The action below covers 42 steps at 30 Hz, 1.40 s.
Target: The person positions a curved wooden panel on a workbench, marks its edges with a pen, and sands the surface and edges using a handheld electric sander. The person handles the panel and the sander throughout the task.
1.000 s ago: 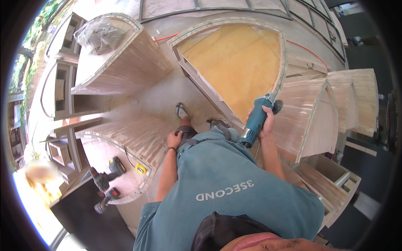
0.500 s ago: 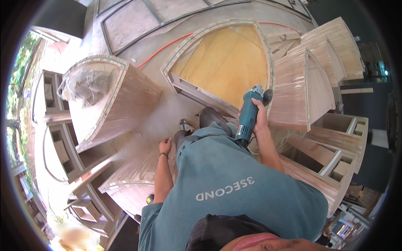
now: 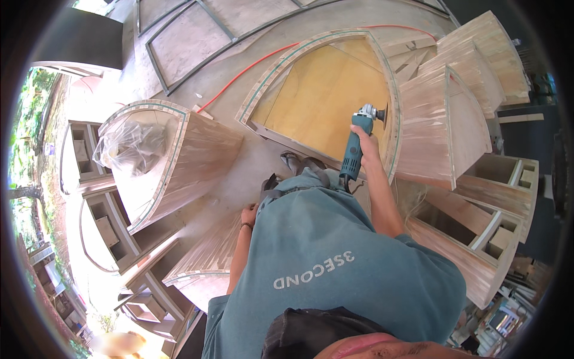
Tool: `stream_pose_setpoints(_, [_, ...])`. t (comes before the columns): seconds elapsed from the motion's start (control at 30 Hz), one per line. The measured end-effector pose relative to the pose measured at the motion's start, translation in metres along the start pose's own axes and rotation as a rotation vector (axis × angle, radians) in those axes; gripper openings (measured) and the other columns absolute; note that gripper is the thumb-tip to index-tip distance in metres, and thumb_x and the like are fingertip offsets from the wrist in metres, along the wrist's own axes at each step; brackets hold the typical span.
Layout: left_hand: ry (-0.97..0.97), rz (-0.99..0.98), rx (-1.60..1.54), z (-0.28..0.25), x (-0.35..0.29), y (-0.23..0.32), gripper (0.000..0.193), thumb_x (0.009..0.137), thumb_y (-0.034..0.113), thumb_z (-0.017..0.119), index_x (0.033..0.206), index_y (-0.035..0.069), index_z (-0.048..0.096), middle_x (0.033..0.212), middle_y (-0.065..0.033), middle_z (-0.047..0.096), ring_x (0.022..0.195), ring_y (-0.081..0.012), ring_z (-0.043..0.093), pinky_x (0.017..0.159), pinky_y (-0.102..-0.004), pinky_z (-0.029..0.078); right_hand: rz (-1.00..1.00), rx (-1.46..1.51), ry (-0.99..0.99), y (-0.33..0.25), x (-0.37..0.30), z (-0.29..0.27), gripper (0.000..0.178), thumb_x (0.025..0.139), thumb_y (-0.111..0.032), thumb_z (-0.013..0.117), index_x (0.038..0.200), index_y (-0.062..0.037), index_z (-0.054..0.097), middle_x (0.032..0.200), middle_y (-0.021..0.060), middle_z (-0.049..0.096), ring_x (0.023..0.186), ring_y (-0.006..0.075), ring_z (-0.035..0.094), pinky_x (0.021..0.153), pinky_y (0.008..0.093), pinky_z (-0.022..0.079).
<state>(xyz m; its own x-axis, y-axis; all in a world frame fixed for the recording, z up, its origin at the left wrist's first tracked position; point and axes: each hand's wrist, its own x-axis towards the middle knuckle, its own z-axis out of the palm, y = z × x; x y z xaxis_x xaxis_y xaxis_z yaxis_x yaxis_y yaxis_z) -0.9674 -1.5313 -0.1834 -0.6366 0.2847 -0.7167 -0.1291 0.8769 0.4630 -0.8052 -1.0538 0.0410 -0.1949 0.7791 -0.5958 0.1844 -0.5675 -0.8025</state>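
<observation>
Its disc (image 3: 386,115) now turned edge-on beside the curved wooden rim (image 3: 396,128), the grinder (image 3: 352,154) is gripped by the right hand (image 3: 369,145), seemingly bringing that edge within reach, while the left hand's (image 3: 249,215) grip cannot be told

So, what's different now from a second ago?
The view has turned. The teal grinder has moved forward along the curved wooden unit, its disc now farther up beside the right rim. The power tools at lower left are out of view. Nothing visibly taken or let go: the right hand still grips the grinder; the left hand stays low by the body.
</observation>
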Motion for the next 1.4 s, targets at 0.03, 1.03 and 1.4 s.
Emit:
stream_pose_setpoints(0.03, [0.019, 0.007, 0.007, -0.003, 0.0, 0.005, 0.05, 0.093, 0.045, 0.068, 0.124, 0.005, 0.074, 0.116, -0.0221, 0.075, 0.111, -0.036, 0.072, 0.097, -0.0429, 0.055, -0.012, -0.02, 0.009, 0.001, 0.005, 0.006, 0.037, 0.082, -0.03, 0.084, 0.103, -0.0036, 0.068, 0.082, 0.0036, 0.065, 0.067, 0.0145, 0.065, 0.059, 0.0315, 0.053])
stream_pose_setpoints(1.03, [-0.195, 0.196, 0.237, -0.053, 0.043, 0.038, 0.042, 0.1, 0.038, 0.067, 0.121, 0.002, 0.071, 0.097, -0.0116, 0.077, 0.086, -0.0192, 0.074, 0.071, -0.0363, 0.058, -0.426, -1.037, 0.45, 0.018, 0.043, 0.05, 0.067, 0.074, -0.032, 0.081, 0.126, -0.0009, 0.051, 0.118, 0.0213, 0.059, 0.109, 0.0416, 0.063, 0.081, 0.0528, 0.059])
stream_pose_setpoints(1.4, [-0.227, 0.206, -0.143, -0.048, 0.103, 0.102, 0.034, 0.102, 0.03, 0.066, 0.121, 0.001, 0.069, 0.09, -0.0072, 0.073, 0.075, -0.0154, 0.07, 0.058, -0.0297, 0.055, -0.396, -1.069, 0.431, 0.027, 0.024, 0.036, 0.077, 0.075, -0.041, 0.082, 0.13, 0.0012, 0.051, 0.122, 0.0209, 0.061, 0.115, 0.0386, 0.062, 0.086, 0.0519, 0.058])
